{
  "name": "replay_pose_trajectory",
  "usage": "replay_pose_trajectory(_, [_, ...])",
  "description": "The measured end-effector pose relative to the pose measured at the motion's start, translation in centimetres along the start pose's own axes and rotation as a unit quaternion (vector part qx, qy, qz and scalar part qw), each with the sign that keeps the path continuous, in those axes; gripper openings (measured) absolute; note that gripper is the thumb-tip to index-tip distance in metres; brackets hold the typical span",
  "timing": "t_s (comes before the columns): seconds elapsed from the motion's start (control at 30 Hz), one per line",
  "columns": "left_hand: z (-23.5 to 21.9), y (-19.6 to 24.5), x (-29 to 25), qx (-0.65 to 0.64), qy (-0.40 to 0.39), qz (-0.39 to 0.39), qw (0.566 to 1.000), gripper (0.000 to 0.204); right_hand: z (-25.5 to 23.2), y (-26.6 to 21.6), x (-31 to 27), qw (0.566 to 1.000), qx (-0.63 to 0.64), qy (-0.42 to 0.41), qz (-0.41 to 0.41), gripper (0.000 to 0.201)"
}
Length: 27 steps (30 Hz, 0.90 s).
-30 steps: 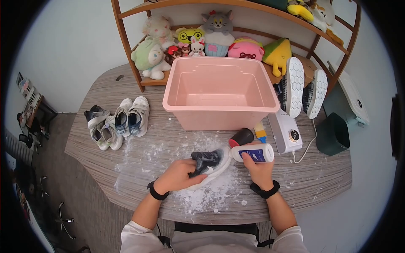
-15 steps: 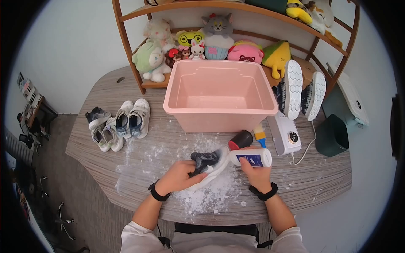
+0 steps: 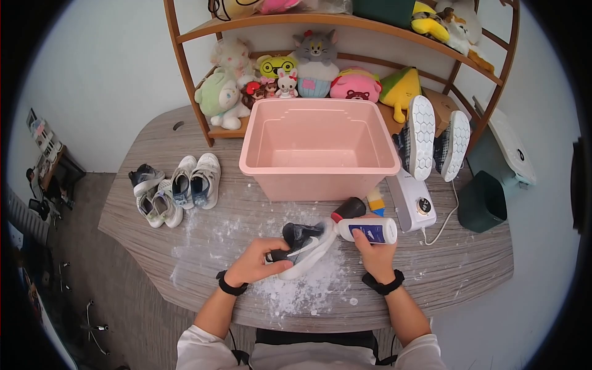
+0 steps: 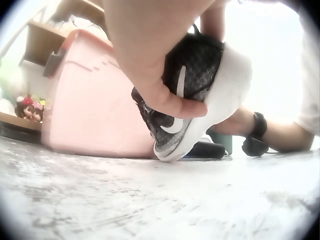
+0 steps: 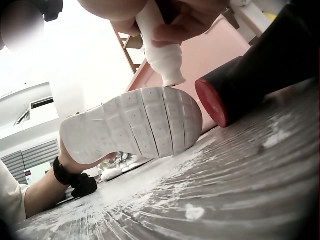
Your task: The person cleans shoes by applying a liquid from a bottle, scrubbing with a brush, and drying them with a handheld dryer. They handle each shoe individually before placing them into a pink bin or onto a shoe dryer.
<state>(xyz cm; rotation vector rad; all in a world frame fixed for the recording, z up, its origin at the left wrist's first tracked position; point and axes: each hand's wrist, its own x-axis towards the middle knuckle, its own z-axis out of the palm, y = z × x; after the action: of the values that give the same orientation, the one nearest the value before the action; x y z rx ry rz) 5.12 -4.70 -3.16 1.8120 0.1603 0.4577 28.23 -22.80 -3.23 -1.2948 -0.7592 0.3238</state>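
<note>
My left hand (image 3: 251,262) grips a small black and white sneaker (image 3: 302,251) at its heel end. In the left wrist view its thumb lies across the dark side of the sneaker (image 4: 200,75), below a white swoosh. The sneaker is tilted on edge, and its white tread (image 5: 135,125) faces the right wrist camera. My right hand (image 3: 375,259) holds a white bottle (image 3: 385,231) with a blue label, fingers wrapped around it. The bottle's nozzle (image 5: 167,65) points down, right at the upper edge of the sneaker's toe. White powdery residue (image 3: 302,290) covers the tabletop below.
A black cylinder with a red end (image 3: 350,207) and a brush (image 3: 375,202) lie just beyond the bottle. Behind stands a pink tub (image 3: 320,185). Several small shoes (image 3: 203,182) sit at left; at right, two shoes (image 3: 422,139) are propped on a white device (image 3: 412,200).
My left hand has turned the sneaker, so its swoosh side shows more in the head view. The bottle stays at the toe in my right hand. The head view has shifted slightly.
</note>
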Motion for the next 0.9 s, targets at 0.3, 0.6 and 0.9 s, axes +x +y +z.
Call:
replay_pose_trajectory(0.3, [0.3,0.1,-0.1,0.038,-0.002,-0.018,0.999,0.025,-0.6,-0.2,-0.7,0.998,0.014,0.004,0.066,0.023])
replay_pose_trajectory(0.6, [0.6,0.0,0.1,0.107,0.002,0.056,0.993,0.031,0.1,-0.5,-0.8,0.999,-0.014,-0.046,0.008,0.03])
replay_pose_trajectory(0.9, [0.6,-0.1,0.1,0.103,0.025,0.031,0.994,0.031,-0.6,0.5,-0.8,0.99,-0.028,-0.124,-0.067,0.036])
